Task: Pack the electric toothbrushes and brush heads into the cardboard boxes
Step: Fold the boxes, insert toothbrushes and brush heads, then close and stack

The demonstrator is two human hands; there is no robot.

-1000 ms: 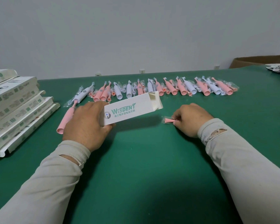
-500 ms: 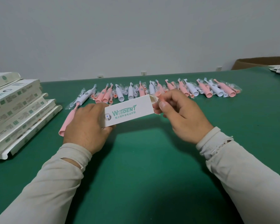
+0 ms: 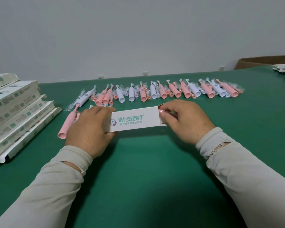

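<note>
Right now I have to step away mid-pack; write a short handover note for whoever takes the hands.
Left hand grips the white box by its closed end.
Right hand pinches a pink wrapped brush head at the box's open end; not yet fully in.
Loose pink toothbrush lies beside the left hand.
Row of toothbrushes waits behind; stack of boxes on the left.
Left: push the head in, close the flap, pack the rest.

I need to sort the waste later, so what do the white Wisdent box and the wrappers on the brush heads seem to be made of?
White Wisdent box: likely thin matte cardboard; its folded flaps show crisp creases. Wrappers on the brush heads: probably thin clear plastic film, which glints and crinkles; the exact plastic cannot be told.
</note>
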